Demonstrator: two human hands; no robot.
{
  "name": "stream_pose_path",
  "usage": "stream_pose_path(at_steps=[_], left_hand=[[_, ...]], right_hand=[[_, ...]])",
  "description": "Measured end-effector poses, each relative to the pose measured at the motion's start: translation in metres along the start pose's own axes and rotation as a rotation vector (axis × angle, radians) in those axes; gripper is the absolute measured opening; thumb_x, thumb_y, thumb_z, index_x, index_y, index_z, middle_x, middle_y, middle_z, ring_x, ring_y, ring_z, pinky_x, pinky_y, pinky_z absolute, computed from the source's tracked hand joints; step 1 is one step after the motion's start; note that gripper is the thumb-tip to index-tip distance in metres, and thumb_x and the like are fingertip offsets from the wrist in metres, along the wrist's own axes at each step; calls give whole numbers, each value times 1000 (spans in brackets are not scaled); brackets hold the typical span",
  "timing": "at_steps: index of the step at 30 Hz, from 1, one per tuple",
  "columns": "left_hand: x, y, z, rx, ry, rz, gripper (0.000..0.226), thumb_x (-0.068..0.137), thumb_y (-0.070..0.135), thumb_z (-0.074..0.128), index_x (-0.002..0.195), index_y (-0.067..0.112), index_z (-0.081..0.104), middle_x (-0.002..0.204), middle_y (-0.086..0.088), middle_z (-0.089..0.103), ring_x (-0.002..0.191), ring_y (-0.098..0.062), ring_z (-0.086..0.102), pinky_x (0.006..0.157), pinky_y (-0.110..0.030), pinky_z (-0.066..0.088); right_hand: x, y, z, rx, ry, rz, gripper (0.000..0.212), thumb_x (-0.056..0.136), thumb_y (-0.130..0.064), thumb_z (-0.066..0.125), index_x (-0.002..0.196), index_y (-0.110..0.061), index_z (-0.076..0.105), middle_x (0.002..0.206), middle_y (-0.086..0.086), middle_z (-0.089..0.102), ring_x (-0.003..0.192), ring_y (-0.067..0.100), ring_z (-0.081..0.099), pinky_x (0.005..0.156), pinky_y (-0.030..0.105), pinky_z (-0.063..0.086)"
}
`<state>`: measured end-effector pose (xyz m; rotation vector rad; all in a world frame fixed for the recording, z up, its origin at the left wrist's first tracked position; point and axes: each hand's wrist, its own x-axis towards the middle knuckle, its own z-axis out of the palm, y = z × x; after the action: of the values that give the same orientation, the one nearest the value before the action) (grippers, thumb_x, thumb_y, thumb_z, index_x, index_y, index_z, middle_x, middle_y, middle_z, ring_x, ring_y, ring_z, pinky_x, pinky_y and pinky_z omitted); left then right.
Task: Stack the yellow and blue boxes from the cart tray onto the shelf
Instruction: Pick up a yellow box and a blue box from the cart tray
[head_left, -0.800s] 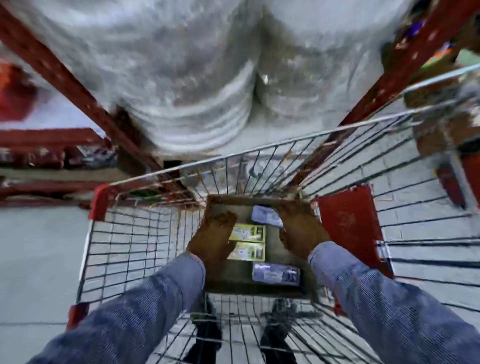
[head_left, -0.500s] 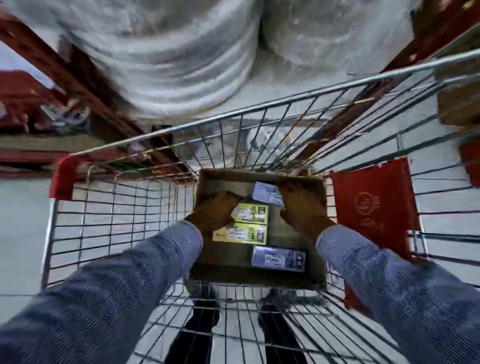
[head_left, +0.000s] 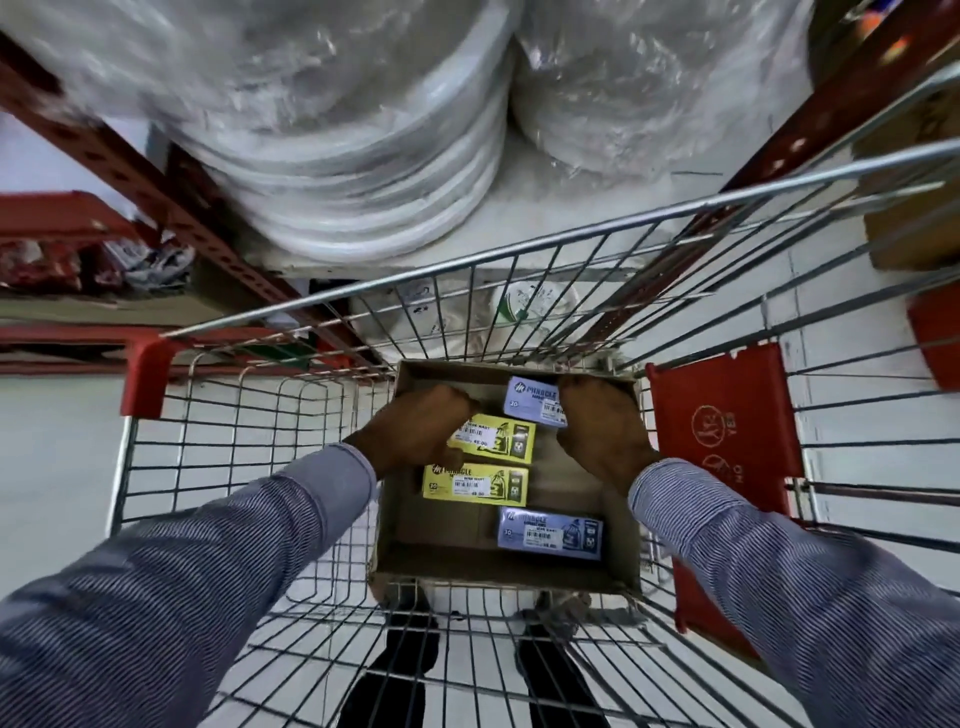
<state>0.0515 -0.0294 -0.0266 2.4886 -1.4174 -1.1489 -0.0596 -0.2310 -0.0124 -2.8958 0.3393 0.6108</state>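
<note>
A brown cardboard tray (head_left: 467, 571) sits in the wire cart (head_left: 519, 255). It holds two yellow boxes and two blue boxes lying flat. My left hand (head_left: 421, 431) is curled over the left end of the upper yellow box (head_left: 506, 441). My right hand (head_left: 602, 431) covers the right end of the upper blue box (head_left: 532, 400) at the tray's far side. The lower yellow box (head_left: 475, 484) and the lower blue box (head_left: 550, 534) lie untouched nearer to me. The shelf (head_left: 405, 262) stands just beyond the cart's front.
Plastic-wrapped stacks of white plates (head_left: 363, 156) fill the shelf ahead, between red uprights (head_left: 156, 192). A red plastic flap (head_left: 722, 415) hangs on the cart's right side. A cardboard carton (head_left: 909, 218) sits at far right. Packaged goods (head_left: 62, 260) lie on the left shelf.
My head has moved closer and lower, so the cart and tray look larger. Both hands stay on the same two boxes; the boxes have not shifted in the tray.
</note>
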Motion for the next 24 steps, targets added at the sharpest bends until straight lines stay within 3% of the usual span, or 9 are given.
stream_pose_path(at_steps=[2, 6, 11, 15, 19, 24], left_hand=[[-22, 8, -22, 13, 48, 25, 61, 73, 31, 85, 126, 18, 59, 126, -7, 66, 112, -27, 61, 87, -33, 49], [-84, 28, -78, 88, 138, 40, 58, 73, 44, 79, 125, 27, 60, 122, 0, 69, 107, -22, 65, 86, -37, 55], [-167, 59, -160, 133, 289, 52, 62, 59, 68, 52, 106, 30, 64, 97, 7, 75, 83, -13, 68, 67, -30, 55], [-235, 83, -220, 290, 467, 4, 53, 61, 66, 66, 102, 34, 62, 88, 10, 74, 77, -8, 67, 61, -28, 54], [-301, 118, -286, 350, 587, -26, 45, 61, 58, 64, 98, 33, 62, 86, 9, 73, 72, -9, 65, 62, -32, 56], [-375, 155, -357, 455, 758, -66, 52, 59, 53, 64, 108, 34, 62, 94, 10, 75, 81, -11, 69, 68, -32, 56]], right_hand=[[-11, -4, -25, 26, 25, -13, 39, 74, -14, 72, 110, -10, 57, 106, 12, 67, 96, 31, 64, 76, 38, 53], [-38, -13, -90, 38, 84, -61, 37, 71, -17, 73, 104, -11, 56, 103, 14, 65, 94, 35, 62, 73, 39, 51], [-78, -28, -193, 39, 228, -117, 33, 66, -27, 72, 94, -17, 56, 96, 8, 67, 91, 32, 64, 70, 34, 49], [-123, -40, -285, -2, 360, -172, 34, 63, -31, 73, 90, -19, 55, 89, 5, 67, 86, 30, 63, 61, 34, 41], [-173, -51, -383, -92, 493, -170, 42, 57, -41, 73, 93, -25, 57, 86, -1, 67, 80, 25, 63, 55, 29, 36], [-234, -59, -486, -150, 707, -168, 50, 52, -51, 71, 96, -30, 60, 80, -5, 66, 71, 18, 59, 50, 28, 34]])
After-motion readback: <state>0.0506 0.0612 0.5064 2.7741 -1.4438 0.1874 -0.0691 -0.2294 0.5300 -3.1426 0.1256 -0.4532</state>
